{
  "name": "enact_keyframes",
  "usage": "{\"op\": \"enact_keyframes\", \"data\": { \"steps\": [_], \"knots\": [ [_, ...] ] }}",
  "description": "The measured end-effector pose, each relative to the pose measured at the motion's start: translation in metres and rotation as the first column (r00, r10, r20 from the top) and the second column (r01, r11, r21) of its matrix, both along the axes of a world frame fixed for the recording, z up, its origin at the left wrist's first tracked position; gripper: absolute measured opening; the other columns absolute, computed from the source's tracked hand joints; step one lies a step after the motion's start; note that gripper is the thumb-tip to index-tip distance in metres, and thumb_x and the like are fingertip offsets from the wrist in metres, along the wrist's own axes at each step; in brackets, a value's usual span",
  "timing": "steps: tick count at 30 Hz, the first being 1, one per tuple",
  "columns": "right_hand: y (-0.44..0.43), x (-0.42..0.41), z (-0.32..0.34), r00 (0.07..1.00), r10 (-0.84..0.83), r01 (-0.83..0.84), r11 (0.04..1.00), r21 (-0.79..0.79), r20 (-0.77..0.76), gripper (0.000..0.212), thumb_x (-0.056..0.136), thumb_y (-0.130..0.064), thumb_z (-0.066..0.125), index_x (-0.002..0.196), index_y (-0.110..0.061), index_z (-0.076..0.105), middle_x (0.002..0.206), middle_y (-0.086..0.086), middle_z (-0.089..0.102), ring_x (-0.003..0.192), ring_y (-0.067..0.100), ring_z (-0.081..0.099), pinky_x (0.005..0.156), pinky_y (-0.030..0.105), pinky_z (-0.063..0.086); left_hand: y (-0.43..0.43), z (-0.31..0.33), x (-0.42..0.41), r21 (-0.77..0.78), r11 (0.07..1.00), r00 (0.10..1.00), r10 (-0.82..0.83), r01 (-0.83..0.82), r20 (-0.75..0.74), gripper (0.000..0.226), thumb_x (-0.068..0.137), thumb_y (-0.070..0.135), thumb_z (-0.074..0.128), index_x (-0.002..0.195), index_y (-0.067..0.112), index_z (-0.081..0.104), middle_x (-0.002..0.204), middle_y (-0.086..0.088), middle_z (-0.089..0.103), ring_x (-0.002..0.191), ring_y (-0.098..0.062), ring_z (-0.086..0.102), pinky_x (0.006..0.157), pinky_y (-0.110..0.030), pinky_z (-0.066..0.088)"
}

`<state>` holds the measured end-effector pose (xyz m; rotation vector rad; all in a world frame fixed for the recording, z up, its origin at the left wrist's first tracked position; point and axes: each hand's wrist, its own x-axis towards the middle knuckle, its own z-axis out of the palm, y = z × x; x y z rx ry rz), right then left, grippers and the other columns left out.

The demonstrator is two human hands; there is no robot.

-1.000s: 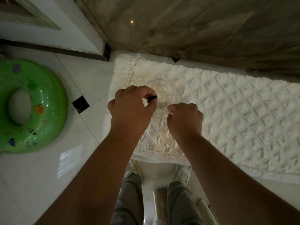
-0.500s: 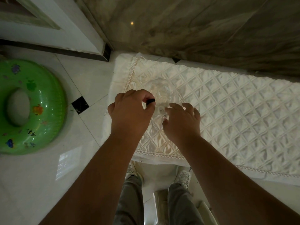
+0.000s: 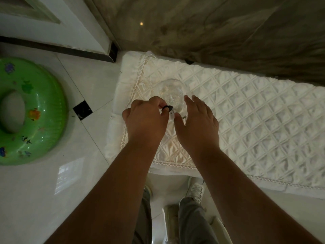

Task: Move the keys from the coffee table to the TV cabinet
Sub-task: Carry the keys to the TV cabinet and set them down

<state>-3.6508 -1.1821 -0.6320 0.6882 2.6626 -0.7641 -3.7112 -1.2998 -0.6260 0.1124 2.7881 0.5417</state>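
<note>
My left hand [image 3: 146, 120] pinches the black head of the keys [image 3: 168, 108] just above the quilted white cloth [image 3: 246, 117] that covers the TV cabinet. A small metal part of the keys shows between my two hands. My right hand [image 3: 197, 124] hovers beside it with fingers spread and nothing in it. A clear glass bowl [image 3: 173, 91] stands on the cloth right behind both hands.
A green inflatable swim ring [image 3: 33, 110] lies on the white tiled floor to the left. A dark marble wall [image 3: 211, 29] rises behind the cabinet, and a white door frame [image 3: 73, 32] stands at the upper left. My shoes and legs show below the cabinet's front edge.
My right hand has opened from a closed pinch to spread fingers and drawn slightly right. My left hand still holds the black key head in nearly the same spot.
</note>
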Motion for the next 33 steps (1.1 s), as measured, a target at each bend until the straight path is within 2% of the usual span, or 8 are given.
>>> {"op": "enact_keyframes", "data": {
  "steps": [4, 8, 16, 20, 27, 30, 33],
  "knots": [
    [-0.002, 0.003, -0.002, 1.000, -0.012, 0.012, 1.000, -0.006, 0.004, 0.062, 0.098, -0.051, 0.040, 0.154, -0.027, 0.029, 0.162, -0.001, 0.026, 0.150, 0.021, 0.018, 0.118, 0.047, 0.021, 0.002, -0.006, 0.003, -0.067, 0.998, 1.000, -0.012, 0.011, -0.017, 0.018, 0.090, 0.048, 0.057, 0.101, 0.038, 0.067, 0.115, 0.015, 0.063, 0.117, -0.017, 0.044, 0.091, -0.041, 0.032],
    [-0.002, 0.006, -0.005, 0.997, -0.066, 0.067, 0.997, -0.049, 0.028, 0.061, 0.097, -0.050, 0.042, 0.152, -0.028, 0.032, 0.160, -0.001, 0.031, 0.149, 0.022, 0.021, 0.117, 0.049, 0.023, 0.000, -0.010, 0.006, -0.049, 0.998, 1.000, 0.027, -0.027, 0.001, 0.014, 0.090, 0.042, 0.059, 0.101, 0.038, 0.067, 0.124, 0.015, 0.059, 0.122, -0.018, 0.043, 0.093, -0.042, 0.031],
    [0.003, 0.007, 0.018, 0.987, -0.154, 0.159, 0.973, -0.167, 0.044, 0.059, 0.095, -0.048, 0.046, 0.150, -0.029, 0.036, 0.157, -0.004, 0.036, 0.145, 0.021, 0.028, 0.112, 0.049, 0.029, -0.007, 0.016, 0.019, 0.055, 0.997, 0.999, 0.047, -0.048, 0.021, 0.022, 0.089, 0.039, 0.058, 0.111, 0.041, 0.061, 0.125, 0.017, 0.055, 0.122, -0.015, 0.044, 0.095, -0.043, 0.031],
    [0.010, 0.002, 0.050, 0.971, -0.236, 0.239, 0.930, -0.281, 0.043, 0.059, 0.095, -0.050, 0.046, 0.150, -0.031, 0.036, 0.157, -0.005, 0.035, 0.143, 0.020, 0.033, 0.111, 0.047, 0.034, -0.007, 0.050, 0.019, 0.119, 0.990, 0.997, 0.065, -0.069, 0.040, 0.026, 0.089, 0.041, 0.059, 0.114, 0.043, 0.060, 0.127, 0.015, 0.055, 0.122, -0.016, 0.044, 0.091, -0.042, 0.030],
    [0.017, 0.004, 0.133, 0.955, -0.298, 0.281, 0.899, -0.335, 0.000, 0.058, 0.095, -0.051, 0.048, 0.149, -0.035, 0.036, 0.158, -0.006, 0.034, 0.142, 0.018, 0.036, 0.106, 0.039, 0.035, -0.003, 0.138, 0.024, 0.217, 0.974, 0.995, 0.052, -0.069, 0.084, 0.030, 0.087, 0.053, 0.054, 0.116, 0.044, 0.057, 0.127, 0.012, 0.056, 0.117, -0.017, 0.049, 0.099, -0.053, 0.040],
    [0.023, 0.014, 0.179, 0.944, -0.327, 0.293, 0.884, -0.364, -0.034, 0.056, 0.096, -0.050, 0.049, 0.149, -0.037, 0.037, 0.157, -0.007, 0.035, 0.140, 0.015, 0.037, 0.099, 0.030, 0.031, -0.002, 0.184, 0.035, 0.276, 0.959, 0.991, 0.017, -0.054, 0.135, 0.042, 0.082, 0.061, 0.051, 0.120, 0.044, 0.057, 0.132, 0.014, 0.053, 0.122, -0.014, 0.047, 0.102, -0.052, 0.039],
    [0.029, 0.028, 0.238, 0.936, -0.339, 0.275, 0.874, -0.401, -0.099, 0.055, 0.096, -0.051, 0.051, 0.147, -0.038, 0.040, 0.155, -0.010, 0.039, 0.138, 0.010, 0.037, 0.101, 0.027, 0.030, 0.001, 0.239, 0.049, 0.321, 0.947, 0.991, -0.041, -0.003, 0.131, 0.050, 0.078, 0.066, 0.049, 0.122, 0.045, 0.055, 0.131, 0.018, 0.053, 0.122, -0.010, 0.048, 0.102, -0.048, 0.040]
  ]
}}
